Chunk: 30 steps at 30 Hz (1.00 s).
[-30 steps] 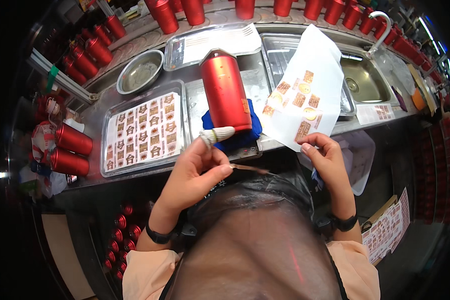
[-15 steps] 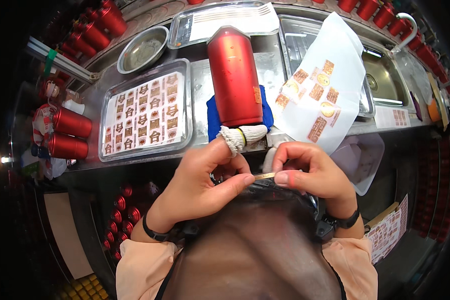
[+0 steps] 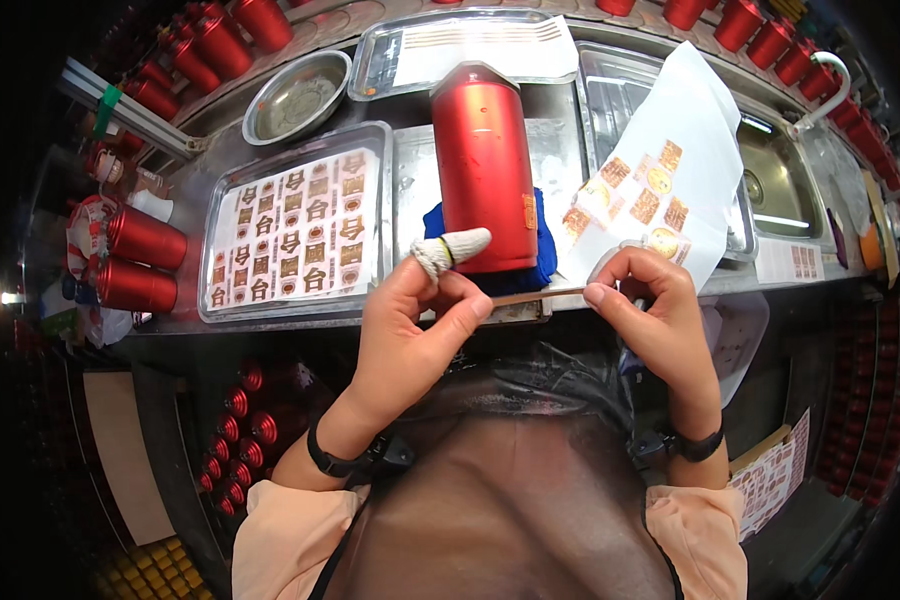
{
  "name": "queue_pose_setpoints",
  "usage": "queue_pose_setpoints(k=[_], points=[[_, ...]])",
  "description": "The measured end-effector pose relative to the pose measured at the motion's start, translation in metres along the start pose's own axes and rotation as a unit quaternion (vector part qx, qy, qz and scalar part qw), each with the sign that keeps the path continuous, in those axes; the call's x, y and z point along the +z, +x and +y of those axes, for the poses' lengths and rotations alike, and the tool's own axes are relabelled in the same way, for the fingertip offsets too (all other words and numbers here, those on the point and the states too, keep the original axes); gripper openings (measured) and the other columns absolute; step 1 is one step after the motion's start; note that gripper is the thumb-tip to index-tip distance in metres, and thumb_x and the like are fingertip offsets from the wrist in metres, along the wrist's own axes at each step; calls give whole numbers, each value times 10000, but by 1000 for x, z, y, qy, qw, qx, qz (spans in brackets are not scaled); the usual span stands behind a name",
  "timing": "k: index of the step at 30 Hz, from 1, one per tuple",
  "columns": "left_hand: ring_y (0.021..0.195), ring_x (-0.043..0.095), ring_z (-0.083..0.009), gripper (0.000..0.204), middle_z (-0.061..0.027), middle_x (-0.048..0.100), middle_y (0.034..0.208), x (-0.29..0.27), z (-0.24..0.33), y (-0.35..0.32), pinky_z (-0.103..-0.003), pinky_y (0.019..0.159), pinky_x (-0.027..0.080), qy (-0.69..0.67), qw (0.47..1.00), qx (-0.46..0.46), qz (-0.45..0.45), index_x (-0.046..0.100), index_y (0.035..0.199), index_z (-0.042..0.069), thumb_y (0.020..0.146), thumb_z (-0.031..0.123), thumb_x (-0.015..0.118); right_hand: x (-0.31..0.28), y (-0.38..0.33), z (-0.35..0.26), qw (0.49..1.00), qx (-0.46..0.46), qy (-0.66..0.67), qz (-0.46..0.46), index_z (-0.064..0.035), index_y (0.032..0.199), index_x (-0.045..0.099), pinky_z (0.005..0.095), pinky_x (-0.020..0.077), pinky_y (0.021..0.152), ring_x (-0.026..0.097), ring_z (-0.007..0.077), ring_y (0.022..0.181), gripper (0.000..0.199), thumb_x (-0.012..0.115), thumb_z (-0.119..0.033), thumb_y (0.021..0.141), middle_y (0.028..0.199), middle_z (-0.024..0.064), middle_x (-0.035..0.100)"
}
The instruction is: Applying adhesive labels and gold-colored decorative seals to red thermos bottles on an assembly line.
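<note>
A thin brownish strip (image 3: 538, 297) is stretched between my two hands, just in front of a red metal canister (image 3: 485, 170). My left hand (image 3: 415, 325) pinches its left end between thumb and fingers; a white knitted cover with a dark band sits on the index finger. At the other end, the thumb and finger of my right hand (image 3: 655, 305) pinch the strip. The canister lies on a blue cloth (image 3: 547, 262), its base toward me, with a small gold-orange patch on its right side. White paper with gold and brown decals (image 3: 695, 120) lies to the right.
On the left, a steel tray (image 3: 387, 190) holds a printed decal sheet (image 3: 290, 235). Behind it stands a metal bowl (image 3: 255, 115); another tray (image 3: 365, 75) holds striped paper. A sink (image 3: 805, 205) with a white tap (image 3: 838, 75) is far right. Red canisters (image 3: 148, 238) stand around the edges.
Both hands have moved forward toward the canister and farther apart. More of the strip now shows between them. The view has shifted slightly; the canister stays on the cloth.
</note>
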<state>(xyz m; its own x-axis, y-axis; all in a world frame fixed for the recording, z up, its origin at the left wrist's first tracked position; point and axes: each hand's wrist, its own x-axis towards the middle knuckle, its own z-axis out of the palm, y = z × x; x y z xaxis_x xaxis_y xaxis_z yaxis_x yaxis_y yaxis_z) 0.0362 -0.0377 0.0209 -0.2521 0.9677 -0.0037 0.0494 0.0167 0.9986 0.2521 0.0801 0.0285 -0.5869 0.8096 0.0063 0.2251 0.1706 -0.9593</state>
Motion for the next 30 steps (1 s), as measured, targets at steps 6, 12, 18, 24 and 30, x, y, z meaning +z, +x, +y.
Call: queue_pose_setpoints(k=[6,12,18,24,30], points=[[802,564,-54,538,-6,629,872,-4,-10,9,-202,750,448,-25,997,2,73,477,1367,-4,870,11,680,12,14,15,998,5,-53,33,-10,779,637,230,379,568,481,66,637,119,706,-100,813,730,4,594],[782,549,-49,560,-1,608,860,-4,-12,17,-194,750,431,-6,995,31,99,463,1376,-8,855,-1,669,11,20,19,998,18,-30,47,-10,770,629,225,371,563,469,49,631,129,708,-103,811,742,-10,610],[762,521,-41,568,18,576,834,2,-15,22,-192,721,412,19,993,48,110,467,1373,-5,845,-2,675,9,22,25,998,34,-19,58,-14,768,627,208,372,560,467,33,615,126,704,-101,817,731,-23,610],[689,431,-25,510,32,529,819,0,-17,24,-177,634,370,27,992,46,115,480,1333,-15,855,-11,657,6,22,26,996,58,-4,67,-21,770,627,199,368,552,464,19,610,117,700,-97,820,724,-40,599],[769,498,-37,569,21,550,855,-11,-24,24,-193,736,403,3,991,29,134,451,1374,-21,840,-18,646,1,21,31,995,41,17,84,-26,777,621,183,344,524,450,3,592,105,687,-93,825,718,-54,583]])
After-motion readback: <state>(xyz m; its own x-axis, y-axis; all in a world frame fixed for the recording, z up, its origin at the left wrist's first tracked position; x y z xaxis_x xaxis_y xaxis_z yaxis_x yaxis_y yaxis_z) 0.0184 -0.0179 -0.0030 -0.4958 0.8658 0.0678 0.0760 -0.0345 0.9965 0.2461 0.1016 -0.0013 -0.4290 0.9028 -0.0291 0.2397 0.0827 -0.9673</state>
